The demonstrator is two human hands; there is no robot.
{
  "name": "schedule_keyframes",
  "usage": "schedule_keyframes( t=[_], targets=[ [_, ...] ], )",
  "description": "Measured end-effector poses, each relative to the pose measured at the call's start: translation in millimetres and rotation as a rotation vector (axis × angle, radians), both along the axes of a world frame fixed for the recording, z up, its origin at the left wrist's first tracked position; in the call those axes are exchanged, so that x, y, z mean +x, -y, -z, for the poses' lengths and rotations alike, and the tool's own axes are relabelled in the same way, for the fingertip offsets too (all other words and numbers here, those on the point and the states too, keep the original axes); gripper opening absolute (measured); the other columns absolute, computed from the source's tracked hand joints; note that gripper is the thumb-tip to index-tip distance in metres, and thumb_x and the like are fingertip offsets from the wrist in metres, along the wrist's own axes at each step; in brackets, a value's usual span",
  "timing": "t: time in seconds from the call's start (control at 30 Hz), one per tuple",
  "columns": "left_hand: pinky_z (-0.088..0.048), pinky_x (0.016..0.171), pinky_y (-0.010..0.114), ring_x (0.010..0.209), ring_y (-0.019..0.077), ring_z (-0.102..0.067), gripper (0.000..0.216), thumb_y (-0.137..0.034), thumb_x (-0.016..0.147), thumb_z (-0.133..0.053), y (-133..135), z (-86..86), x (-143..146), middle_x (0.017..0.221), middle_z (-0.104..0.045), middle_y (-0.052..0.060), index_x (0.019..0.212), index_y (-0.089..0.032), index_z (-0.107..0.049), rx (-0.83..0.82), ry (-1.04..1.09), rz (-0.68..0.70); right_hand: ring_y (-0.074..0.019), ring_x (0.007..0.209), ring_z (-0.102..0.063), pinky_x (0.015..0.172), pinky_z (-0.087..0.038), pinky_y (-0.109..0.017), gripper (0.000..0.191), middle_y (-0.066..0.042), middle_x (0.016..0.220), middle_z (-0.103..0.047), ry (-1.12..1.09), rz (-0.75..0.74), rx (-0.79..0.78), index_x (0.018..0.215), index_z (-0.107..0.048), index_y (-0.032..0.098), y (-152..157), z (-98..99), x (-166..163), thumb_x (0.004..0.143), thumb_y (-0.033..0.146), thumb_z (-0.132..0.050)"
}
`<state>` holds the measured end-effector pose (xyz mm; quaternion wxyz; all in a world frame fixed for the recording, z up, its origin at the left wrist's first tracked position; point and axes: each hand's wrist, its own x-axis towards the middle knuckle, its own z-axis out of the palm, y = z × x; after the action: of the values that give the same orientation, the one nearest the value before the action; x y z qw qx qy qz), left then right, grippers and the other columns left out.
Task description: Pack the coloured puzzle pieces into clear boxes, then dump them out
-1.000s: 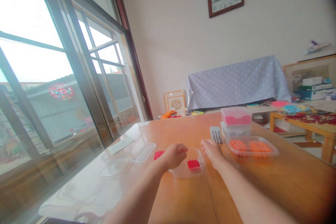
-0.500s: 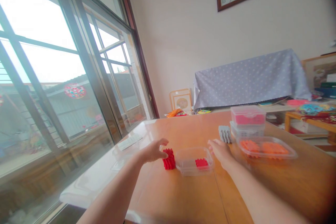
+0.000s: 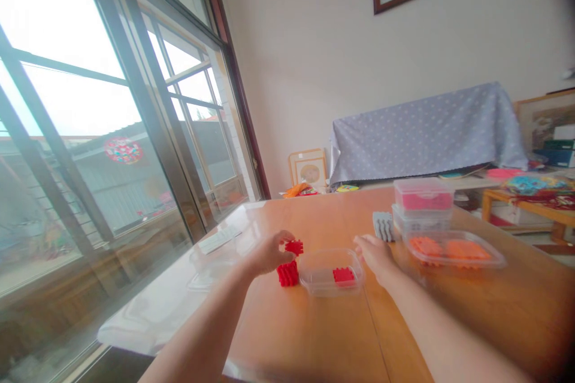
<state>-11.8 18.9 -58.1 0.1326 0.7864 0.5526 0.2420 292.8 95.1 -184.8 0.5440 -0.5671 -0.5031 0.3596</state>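
Observation:
My left hand [image 3: 273,251] pinches a red notched tile [image 3: 294,247] just above a stack of similar red tiles [image 3: 288,274]. The stack stands on the table against the left side of a clear plastic container [image 3: 309,284]. Inside that container, toward its right, lie red notched tiles [image 3: 344,276]; how many are layered there I cannot tell. Beside the container's right rim is my right hand [image 3: 376,256], fingers stretched out and apart, with nothing seen in them. Whether it touches the rim is unclear.
A stack of grey notched tiles [image 3: 383,227] stands beyond my right hand. Farther right are a clear container of orange tiles [image 3: 453,251] and two stacked boxes [image 3: 423,203], the top one holding pink pieces. A transparent lid [image 3: 209,275] lies on the table's left.
My left hand has closed on a red tile and lifted it off the stack, which is now lower. My right hand stays by the container.

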Motion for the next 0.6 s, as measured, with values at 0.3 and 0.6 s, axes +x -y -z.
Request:
schedule_keyframes(
  t=[0.3,0.6],
  targets=[
    [-0.051,0.076,0.027,0.09,0.021,-0.065,0.035,-0.028,0.07,-0.074,-7,24.5,91,0.103,-0.073,0.005,0.104,-0.02,-0.074,-0.108,-0.044,0.121,-0.0147,0.054,-0.06,0.056,-0.042,-0.026,0.032,-0.001,0.066,-0.068,0.004,0.029,0.02,0.072,-0.064,0.02,-3,0.4,2,0.081,0.048,-0.054],
    [-0.049,0.071,0.026,0.083,0.0206,-0.066,0.04,-0.031,0.068,-0.075,-13,51.1,110,0.097,-0.074,0.003,0.107,-0.021,-0.074,-0.237,-0.086,0.037,-0.0135,0.054,-0.059,0.057,-0.043,-0.025,0.032,-0.001,0.067,-0.068,-0.017,0.03,0.038,0.07,-0.063,0.02,1,-3.8,2,0.082,0.047,-0.053]
  ],
)
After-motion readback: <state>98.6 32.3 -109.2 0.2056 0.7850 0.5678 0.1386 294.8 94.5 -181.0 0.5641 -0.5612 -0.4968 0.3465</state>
